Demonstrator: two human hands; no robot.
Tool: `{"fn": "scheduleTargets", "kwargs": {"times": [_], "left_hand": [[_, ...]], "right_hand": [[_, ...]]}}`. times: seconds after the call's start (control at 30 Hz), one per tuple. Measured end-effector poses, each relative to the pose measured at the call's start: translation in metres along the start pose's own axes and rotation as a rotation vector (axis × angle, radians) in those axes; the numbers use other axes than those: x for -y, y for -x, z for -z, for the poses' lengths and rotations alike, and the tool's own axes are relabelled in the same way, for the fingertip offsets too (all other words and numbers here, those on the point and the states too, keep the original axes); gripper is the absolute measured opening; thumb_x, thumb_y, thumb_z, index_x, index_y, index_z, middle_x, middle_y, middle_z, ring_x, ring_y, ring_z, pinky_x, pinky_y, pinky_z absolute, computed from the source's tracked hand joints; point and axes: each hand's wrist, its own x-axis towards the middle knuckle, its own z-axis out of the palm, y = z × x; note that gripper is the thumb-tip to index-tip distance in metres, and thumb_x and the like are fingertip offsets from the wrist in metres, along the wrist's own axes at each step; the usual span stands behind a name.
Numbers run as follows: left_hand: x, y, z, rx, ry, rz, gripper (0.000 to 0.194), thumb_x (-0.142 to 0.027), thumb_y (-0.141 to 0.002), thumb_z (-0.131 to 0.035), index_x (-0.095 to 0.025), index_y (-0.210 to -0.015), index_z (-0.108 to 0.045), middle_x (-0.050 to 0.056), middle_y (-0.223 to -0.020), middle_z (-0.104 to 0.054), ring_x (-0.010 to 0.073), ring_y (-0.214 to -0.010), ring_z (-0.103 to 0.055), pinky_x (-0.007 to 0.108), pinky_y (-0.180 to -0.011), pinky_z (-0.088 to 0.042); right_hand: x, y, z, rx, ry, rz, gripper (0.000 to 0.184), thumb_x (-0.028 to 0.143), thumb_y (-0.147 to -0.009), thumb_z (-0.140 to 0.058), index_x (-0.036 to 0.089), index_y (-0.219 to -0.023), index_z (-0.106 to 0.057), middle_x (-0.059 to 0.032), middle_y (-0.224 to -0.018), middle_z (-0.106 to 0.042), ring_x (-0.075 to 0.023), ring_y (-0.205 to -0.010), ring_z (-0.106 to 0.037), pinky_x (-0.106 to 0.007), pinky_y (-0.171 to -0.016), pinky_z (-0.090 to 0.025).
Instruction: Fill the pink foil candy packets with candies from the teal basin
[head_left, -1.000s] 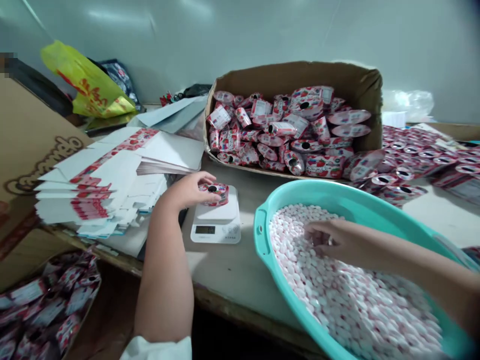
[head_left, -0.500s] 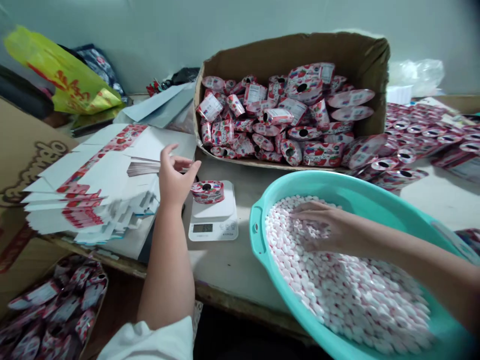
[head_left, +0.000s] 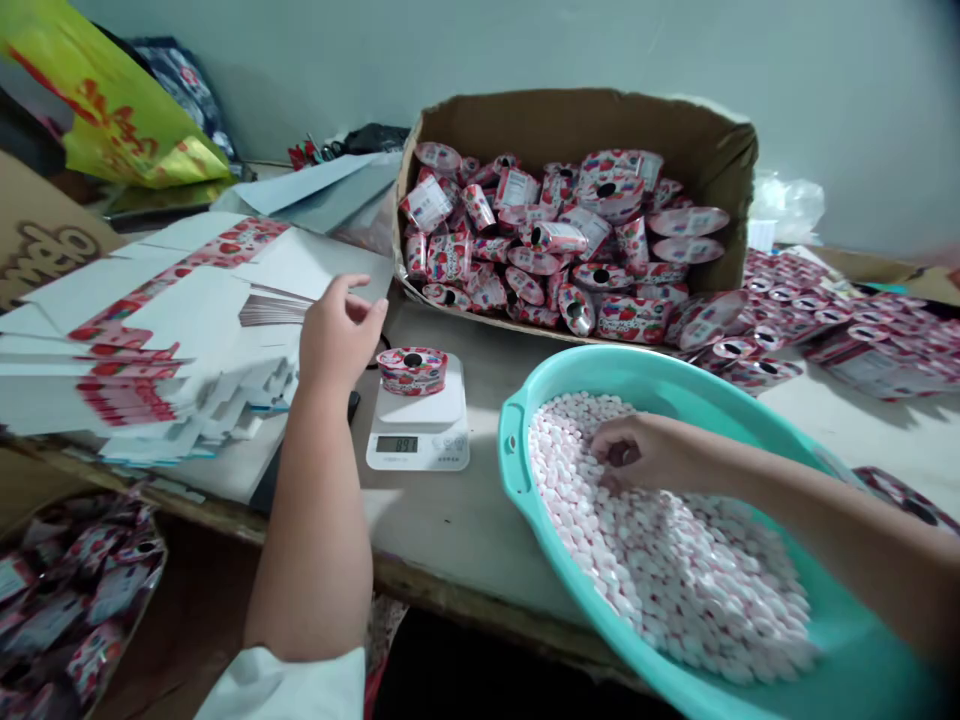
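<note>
My right hand (head_left: pixel 651 453) is inside the turquoise basin (head_left: pixel 514 450), fingers curled down with their tips among small white and pinkish candies (head_left: pixel 720 590). What lies inside its grip is mostly hidden. My left hand (head_left: pixel 339 330) is raised just left of the small white kitchen scale (head_left: pixel 442 452), fingers loosely bent, thumb apart from them, nothing between. Standing on the scale pan is a strawberry-printed oval pack (head_left: pixel 412 372) with a dark round hole in its top. The display seems to read 891; any decimal point is too small to see.
Behind the scale, a tipped cardboard box (head_left: pixel 600 105) holds many similar packs. Flat printed cartons (head_left: pixel 187 290) are stacked at left. More packs (head_left: pixel 885 345) lie at right, others in a box (head_left: pixel 82 590) below the table edge. A yellow bag (head_left: pixel 112 110) stands back left.
My right hand's fingers have curled closed among the candies. My left hand's fingers have drawn in a little, beside the scale. The camera view has shifted slightly; the pack stays on the scale.
</note>
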Motion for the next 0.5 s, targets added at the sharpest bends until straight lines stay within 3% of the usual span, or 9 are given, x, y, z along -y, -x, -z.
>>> {"fn": "scheduleTargets", "kwargs": {"times": [0.17,0.23,0.33,0.4,0.5], "left_hand": [[-0.012,0.004,0.008,0.384,0.036,0.060,0.034,-0.052,-0.085,-0.059,-0.023,-0.098,-0.071,0.004,-0.088,-0.073,0.0209,-0.077,-0.065,0.030,-0.071,-0.047],[-0.019,0.005,0.010,0.443,0.069,0.033,0.038,-0.056,-0.087,-0.055,-0.022,-0.095,-0.071,0.005,-0.093,-0.074,0.0219,-0.083,-0.066,0.030,-0.073,-0.047],[-0.023,0.005,0.012,0.485,0.096,0.033,0.045,-0.061,-0.088,-0.049,-0.022,-0.097,-0.070,0.006,-0.097,-0.074,0.0236,-0.088,-0.066,0.031,-0.079,-0.047],[-0.018,0.004,0.013,0.581,0.114,0.074,0.052,-0.066,-0.087,-0.047,-0.021,-0.098,-0.070,0.006,-0.098,-0.075,0.0256,-0.091,-0.067,0.033,-0.082,-0.047],[-0.003,0.002,0.014,0.776,0.184,0.134,0.058,-0.067,-0.075,-0.063,-0.022,-0.111,-0.069,0.006,-0.110,-0.074,0.0269,-0.099,-0.067,0.032,-0.083,-0.049]], "right_hand": [[0.021,0.006,0.003,-0.053,0.260,0.037,0.017,0.027,-0.075,-0.060,0.018,-0.062,-0.053,0.0013,-0.061,-0.052,-0.0137,-0.061,-0.043,-0.029,-0.058,-0.030],[0.034,0.010,0.007,-0.118,0.321,-0.010,0.018,0.022,-0.072,-0.060,0.018,-0.058,-0.049,0.0027,-0.056,-0.046,-0.0124,-0.058,-0.037,-0.029,-0.057,-0.025],[0.058,0.016,0.019,-0.223,0.371,-0.057,0.016,0.021,-0.074,-0.060,0.017,-0.061,-0.052,0.0026,-0.058,-0.047,-0.0121,-0.059,-0.039,-0.028,-0.057,-0.024],[0.073,0.017,0.028,-0.294,0.387,-0.070,0.013,0.023,-0.076,-0.061,0.017,-0.066,-0.056,0.0013,-0.062,-0.053,-0.0129,-0.062,-0.044,-0.027,-0.058,-0.026],[0.084,0.014,0.032,-0.330,0.395,-0.087,0.006,0.020,-0.074,-0.061,0.016,-0.069,-0.061,0.0005,-0.066,-0.058,-0.0136,-0.064,-0.048,-0.026,-0.058,-0.027]]}}
